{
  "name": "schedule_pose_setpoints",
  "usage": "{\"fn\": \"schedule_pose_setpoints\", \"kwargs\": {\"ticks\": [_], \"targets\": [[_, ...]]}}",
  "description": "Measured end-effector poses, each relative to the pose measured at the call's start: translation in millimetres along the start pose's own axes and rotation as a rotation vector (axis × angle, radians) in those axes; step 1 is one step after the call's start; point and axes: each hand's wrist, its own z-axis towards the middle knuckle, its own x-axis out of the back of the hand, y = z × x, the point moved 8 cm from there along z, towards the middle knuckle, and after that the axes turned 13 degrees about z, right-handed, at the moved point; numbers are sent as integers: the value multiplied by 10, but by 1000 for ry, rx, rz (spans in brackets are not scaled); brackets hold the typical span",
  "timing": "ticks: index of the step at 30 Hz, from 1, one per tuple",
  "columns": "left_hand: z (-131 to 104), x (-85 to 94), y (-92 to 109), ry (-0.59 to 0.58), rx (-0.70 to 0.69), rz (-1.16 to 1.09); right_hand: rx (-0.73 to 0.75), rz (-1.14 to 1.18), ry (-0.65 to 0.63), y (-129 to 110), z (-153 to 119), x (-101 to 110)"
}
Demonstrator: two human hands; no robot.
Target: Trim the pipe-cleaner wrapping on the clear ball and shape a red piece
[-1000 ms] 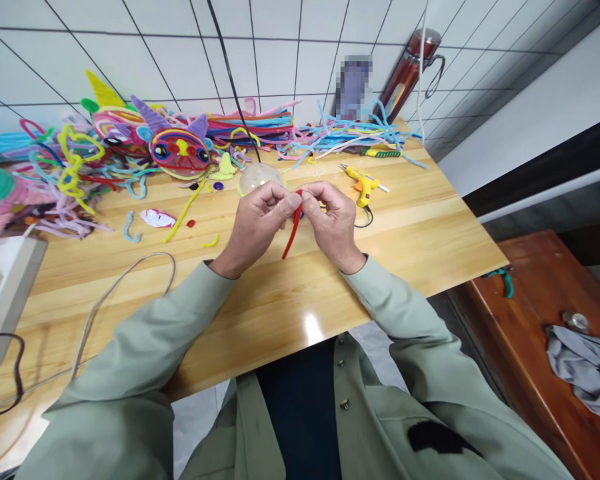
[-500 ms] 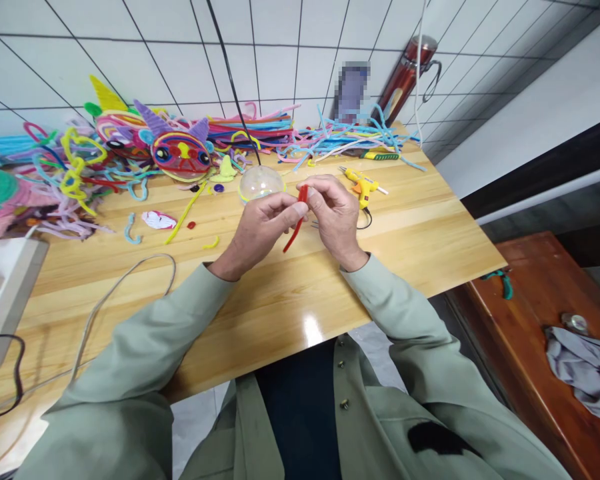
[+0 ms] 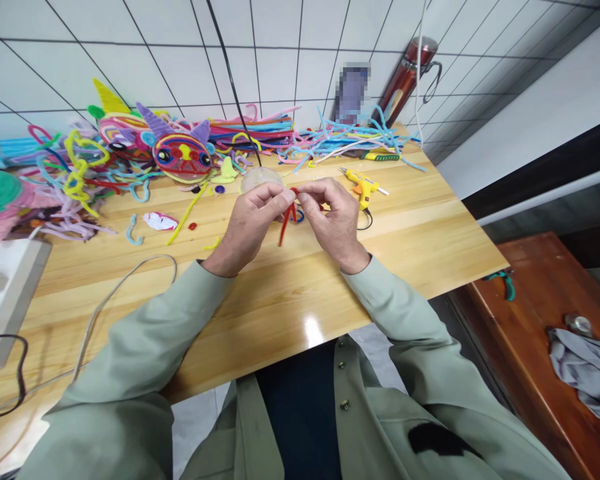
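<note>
Above the middle of the wooden table, my left hand (image 3: 253, 223) and my right hand (image 3: 333, 220) meet, thumbs and fingertips pinched on a short red pipe cleaner (image 3: 283, 227). It is bent at the fingertips, and its ends hang down between the hands. Behind my left hand sits a clear plastic dome (image 3: 260, 177), partly covered. Something small and blue shows just under the fingertips, partly hidden. A yellow glue gun (image 3: 363, 187) lies to the right of my right hand.
Colourful pipe cleaners (image 3: 350, 140) and a mask-like craft piece (image 3: 184, 157) line the wall. A red flask (image 3: 403, 80) leans at the back right. A white power strip (image 3: 13, 293) and a cable (image 3: 100, 303) lie left. Small craft bits lie near the middle left.
The red pipe cleaner was held upright and folded at its top; now its bend is pinched lower, with the ends hanging down. My left hand has moved slightly left.
</note>
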Motion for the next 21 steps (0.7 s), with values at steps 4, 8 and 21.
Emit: {"fn": "schedule_pose_setpoints", "kwargs": {"ticks": [4,8,21], "targets": [[45,100,-88,51,29,-3,-108,99,-53,82,11,-17],[114,193,-141,40,21,-20,-216,225,-32,233,8,-6],[87,168,-102,91,56,-178,-306,315,68,261,0,19]]}}
